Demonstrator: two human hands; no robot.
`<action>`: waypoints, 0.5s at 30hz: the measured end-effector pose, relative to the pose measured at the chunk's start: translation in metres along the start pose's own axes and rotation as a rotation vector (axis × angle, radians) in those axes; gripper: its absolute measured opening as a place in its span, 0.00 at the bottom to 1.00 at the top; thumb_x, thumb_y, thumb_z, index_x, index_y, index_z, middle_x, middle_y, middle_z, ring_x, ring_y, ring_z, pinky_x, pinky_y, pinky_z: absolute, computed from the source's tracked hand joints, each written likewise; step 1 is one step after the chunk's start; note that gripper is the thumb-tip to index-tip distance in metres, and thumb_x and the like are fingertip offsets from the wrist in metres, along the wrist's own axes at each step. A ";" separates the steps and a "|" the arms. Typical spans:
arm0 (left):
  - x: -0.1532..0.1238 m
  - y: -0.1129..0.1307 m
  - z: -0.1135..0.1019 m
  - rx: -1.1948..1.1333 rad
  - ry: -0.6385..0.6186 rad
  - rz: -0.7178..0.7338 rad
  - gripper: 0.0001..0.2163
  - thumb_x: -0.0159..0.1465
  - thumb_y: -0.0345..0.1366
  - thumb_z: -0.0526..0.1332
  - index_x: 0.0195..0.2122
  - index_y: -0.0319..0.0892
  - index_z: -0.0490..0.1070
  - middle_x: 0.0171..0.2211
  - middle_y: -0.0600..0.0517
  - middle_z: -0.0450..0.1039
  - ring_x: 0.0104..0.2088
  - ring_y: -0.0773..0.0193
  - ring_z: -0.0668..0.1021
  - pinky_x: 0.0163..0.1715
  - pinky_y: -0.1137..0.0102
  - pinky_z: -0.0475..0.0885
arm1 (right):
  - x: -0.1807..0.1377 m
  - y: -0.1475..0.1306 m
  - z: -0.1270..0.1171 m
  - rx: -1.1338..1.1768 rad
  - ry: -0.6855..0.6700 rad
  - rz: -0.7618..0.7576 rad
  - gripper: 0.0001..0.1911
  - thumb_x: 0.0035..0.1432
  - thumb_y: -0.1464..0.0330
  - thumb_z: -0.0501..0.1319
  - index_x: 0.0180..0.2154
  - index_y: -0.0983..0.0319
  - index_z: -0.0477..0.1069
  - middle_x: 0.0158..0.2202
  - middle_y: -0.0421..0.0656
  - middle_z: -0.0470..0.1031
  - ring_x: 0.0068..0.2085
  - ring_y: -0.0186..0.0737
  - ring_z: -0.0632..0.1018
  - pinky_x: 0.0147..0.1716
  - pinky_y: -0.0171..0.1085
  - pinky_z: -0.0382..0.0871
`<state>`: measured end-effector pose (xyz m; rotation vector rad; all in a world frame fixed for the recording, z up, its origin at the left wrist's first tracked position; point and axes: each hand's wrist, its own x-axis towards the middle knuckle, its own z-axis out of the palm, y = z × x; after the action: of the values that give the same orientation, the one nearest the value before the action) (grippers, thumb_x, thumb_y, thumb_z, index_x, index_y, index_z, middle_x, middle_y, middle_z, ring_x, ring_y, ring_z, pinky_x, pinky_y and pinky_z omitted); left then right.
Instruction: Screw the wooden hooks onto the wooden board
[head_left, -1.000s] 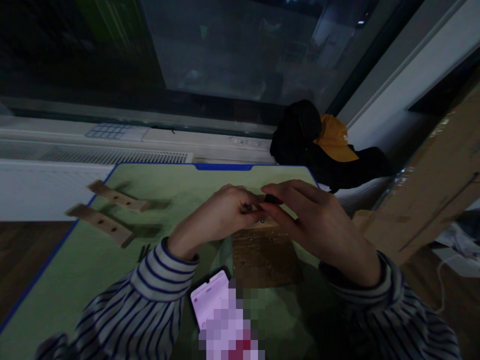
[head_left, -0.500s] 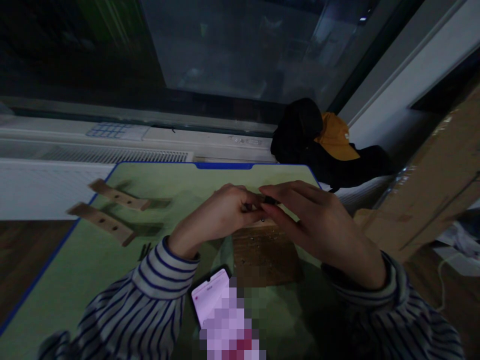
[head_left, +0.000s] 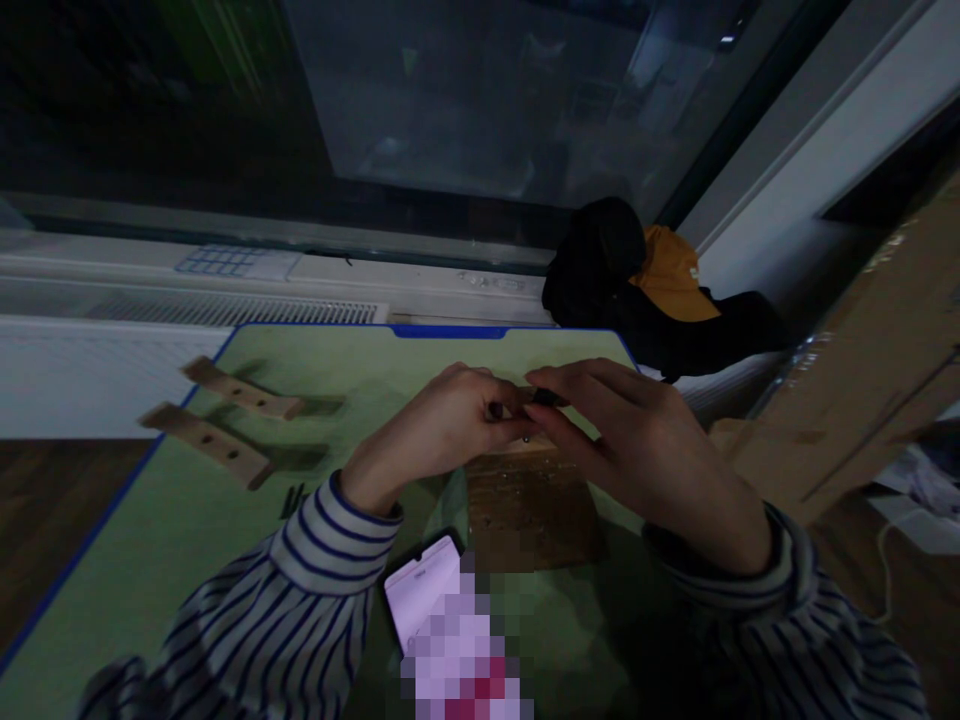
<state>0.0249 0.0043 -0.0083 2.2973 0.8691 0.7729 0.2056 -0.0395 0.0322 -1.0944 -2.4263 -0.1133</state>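
My left hand (head_left: 454, 415) and my right hand (head_left: 626, 425) meet at the fingertips above the far edge of a brown wooden board (head_left: 532, 510). A small dark piece (head_left: 544, 397) shows between the thumb and fingers of my right hand, too small and dim to name. My left fingers are closed in a pinch, and what they hold is hidden. Just under the fingertips, a pale wooden strip with a small shiny dot lies along the board's far edge. Small specks dot the board's top.
Two curved wooden pieces with holes, a farther one (head_left: 244, 390) and a nearer one (head_left: 210, 445), lie left on the green table (head_left: 360, 350). Small dark sticks (head_left: 294, 500) lie by my left sleeve. A lit phone (head_left: 427, 590) is in front. A cardboard box (head_left: 840, 370) stands right.
Both hands stay over the board's far edge. My right fingertips and the dark piece have shifted very slightly to the right.
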 end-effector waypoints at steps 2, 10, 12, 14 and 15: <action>0.000 0.000 -0.001 0.003 -0.022 -0.009 0.07 0.59 0.35 0.60 0.28 0.40 0.75 0.21 0.56 0.72 0.23 0.70 0.72 0.24 0.74 0.61 | 0.000 0.000 -0.001 0.015 0.000 -0.007 0.14 0.60 0.68 0.56 0.47 0.65 0.67 0.42 0.47 0.75 0.42 0.40 0.75 0.41 0.40 0.71; 0.001 0.000 -0.001 -0.019 -0.035 -0.004 0.08 0.59 0.36 0.59 0.26 0.39 0.73 0.21 0.55 0.72 0.24 0.70 0.72 0.24 0.75 0.60 | -0.001 -0.001 -0.004 0.084 -0.056 -0.010 0.15 0.60 0.71 0.55 0.50 0.65 0.66 0.46 0.46 0.73 0.45 0.39 0.74 0.45 0.39 0.69; 0.001 0.000 -0.001 -0.010 -0.032 -0.011 0.08 0.59 0.36 0.60 0.26 0.39 0.73 0.21 0.55 0.71 0.24 0.70 0.72 0.23 0.74 0.60 | -0.002 -0.001 -0.004 0.083 -0.059 -0.008 0.15 0.60 0.71 0.55 0.49 0.65 0.66 0.46 0.45 0.74 0.45 0.40 0.74 0.45 0.40 0.69; 0.001 0.001 -0.001 -0.009 -0.029 -0.016 0.08 0.59 0.36 0.60 0.25 0.39 0.73 0.21 0.55 0.71 0.24 0.70 0.71 0.23 0.74 0.60 | -0.002 0.000 -0.003 0.079 -0.057 -0.006 0.15 0.60 0.71 0.55 0.49 0.65 0.67 0.45 0.45 0.74 0.44 0.40 0.74 0.45 0.40 0.69; 0.001 0.001 -0.001 -0.008 -0.025 -0.018 0.08 0.59 0.37 0.60 0.25 0.39 0.73 0.21 0.56 0.71 0.23 0.70 0.71 0.23 0.74 0.60 | -0.002 0.000 -0.003 0.077 -0.053 -0.006 0.15 0.60 0.71 0.54 0.49 0.64 0.67 0.45 0.45 0.74 0.44 0.40 0.74 0.45 0.40 0.69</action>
<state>0.0249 0.0045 -0.0069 2.2839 0.8731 0.7370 0.2077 -0.0415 0.0341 -1.0682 -2.4597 0.0070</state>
